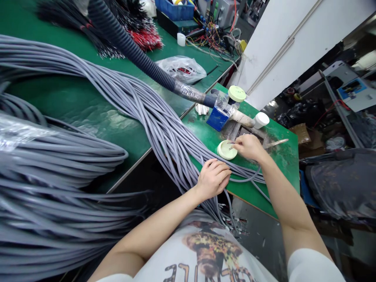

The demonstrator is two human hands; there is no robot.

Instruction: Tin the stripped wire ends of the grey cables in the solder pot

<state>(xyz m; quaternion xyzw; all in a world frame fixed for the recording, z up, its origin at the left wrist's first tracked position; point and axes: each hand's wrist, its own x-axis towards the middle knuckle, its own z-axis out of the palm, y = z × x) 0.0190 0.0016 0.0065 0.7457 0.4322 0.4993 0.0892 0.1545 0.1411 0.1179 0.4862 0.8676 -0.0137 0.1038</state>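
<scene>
A long bundle of grey cables [164, 113] runs from the left across to the small green work board. My left hand [214, 177] lies over the bundle near the board's front edge, its fingers curled round the cables. My right hand [249, 147] is closed in a pinch on a grey cable end, and the cable loops down beneath the wrist. Thin stripped wires [230, 148] stick out of the pinch over an open round pot [223, 152] of pale paste. Whether the wire tips touch the paste, I cannot tell.
A ribbed dark hose [132, 55] arches down to a blue box [217, 118] on the board. Behind my right hand sits a sooty metal tray [249, 134], with a white jar [261, 120] nearby. More coiled grey cables [58, 156] fill the left side.
</scene>
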